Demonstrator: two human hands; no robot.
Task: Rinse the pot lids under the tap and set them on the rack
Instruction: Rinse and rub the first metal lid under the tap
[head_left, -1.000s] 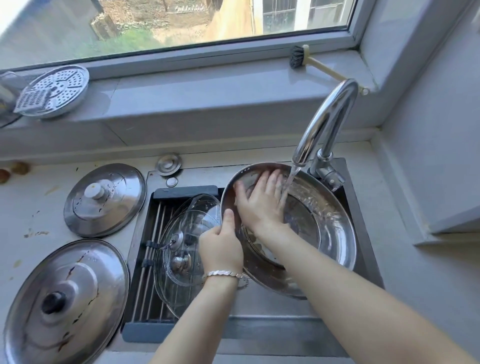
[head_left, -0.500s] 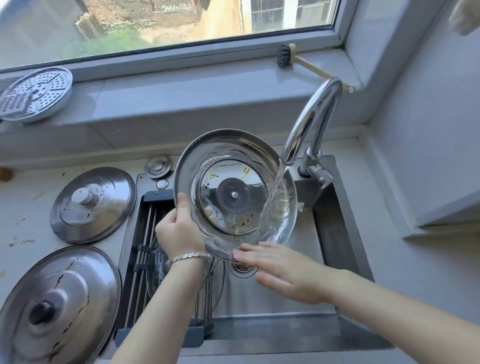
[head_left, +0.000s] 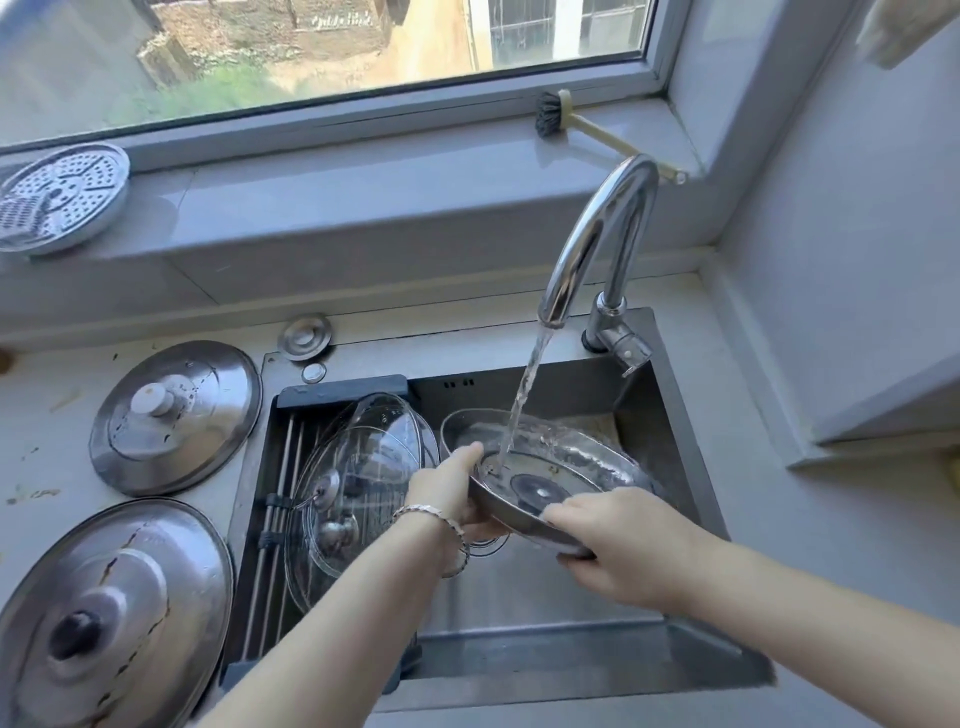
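A glass lid with a steel rim (head_left: 550, 470) lies nearly flat, underside up, over the sink, and water from the chrome tap (head_left: 597, 244) streams onto it. My left hand (head_left: 452, 493) grips its left rim, thumb on top. My right hand (head_left: 618, 545) holds the near rim. Two clear glass lids (head_left: 358, 483) lean on the roll-up rack (head_left: 280, 499) across the sink's left part. On the counter to the left lie a steel lid with a white knob (head_left: 176, 415) and a larger steel lid with a dark knob (head_left: 109, 618).
The steel sink (head_left: 670, 447) is deep, with the tap base at its back right. A small sink plug (head_left: 305, 336) lies behind the rack. A perforated steamer plate (head_left: 57, 195) and a dish brush (head_left: 582, 127) sit on the window sill. A wall stands close on the right.
The lid went from upright facing me to lowered and nearly flat under the stream. My right hand moved from below it to gripping its near rim.
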